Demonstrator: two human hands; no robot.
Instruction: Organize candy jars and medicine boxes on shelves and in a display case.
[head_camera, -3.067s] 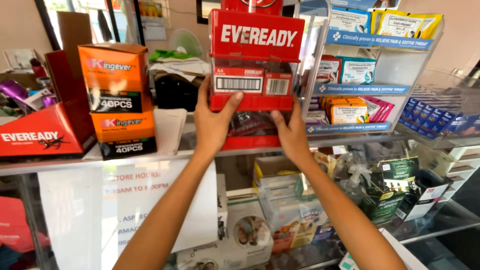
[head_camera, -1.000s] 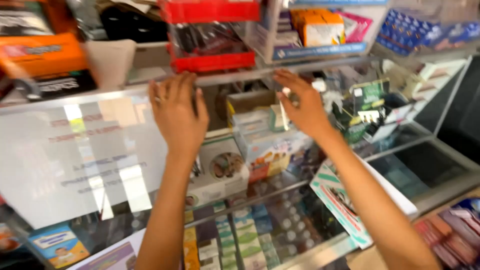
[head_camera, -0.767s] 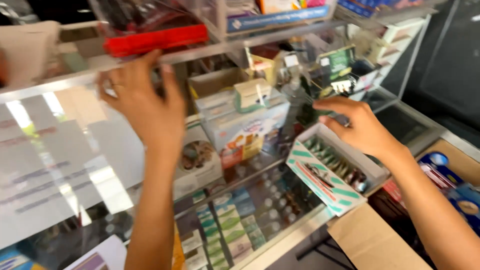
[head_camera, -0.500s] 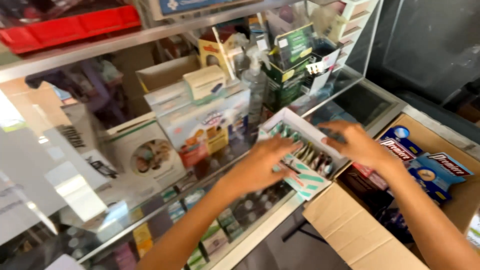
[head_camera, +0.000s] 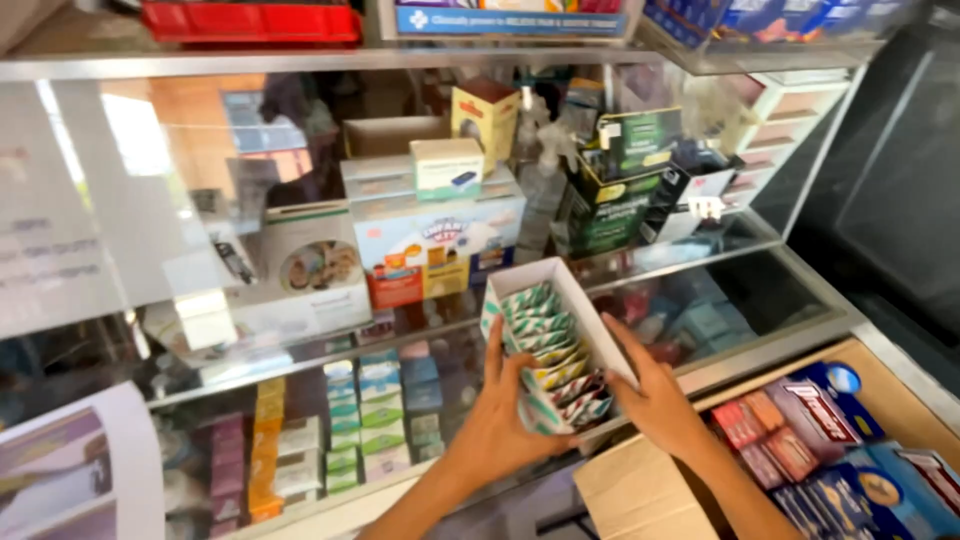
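Both of my hands hold a long white open-top carton (head_camera: 592, 308) filled with a row of several small green and white sachets (head_camera: 545, 335). My left hand (head_camera: 503, 420) cups its near left side and bottom. My right hand (head_camera: 652, 393) grips its right wall, fingers spread along the rim. The carton is lifted and tilted in front of a glass display counter (head_camera: 250, 260), at about its lower shelf height.
The glass counter holds boxed goods on two shelves, including green boxes (head_camera: 620, 190) and stacked small packs (head_camera: 380, 410). A cardboard box (head_camera: 640, 495) with blue and red packets (head_camera: 830, 440) stands at lower right. A red tray (head_camera: 250, 20) sits on the counter top.
My hands left the red display on the counter top and came down to the right. They closed on the white sachet carton and lifted it up in front of the glass.
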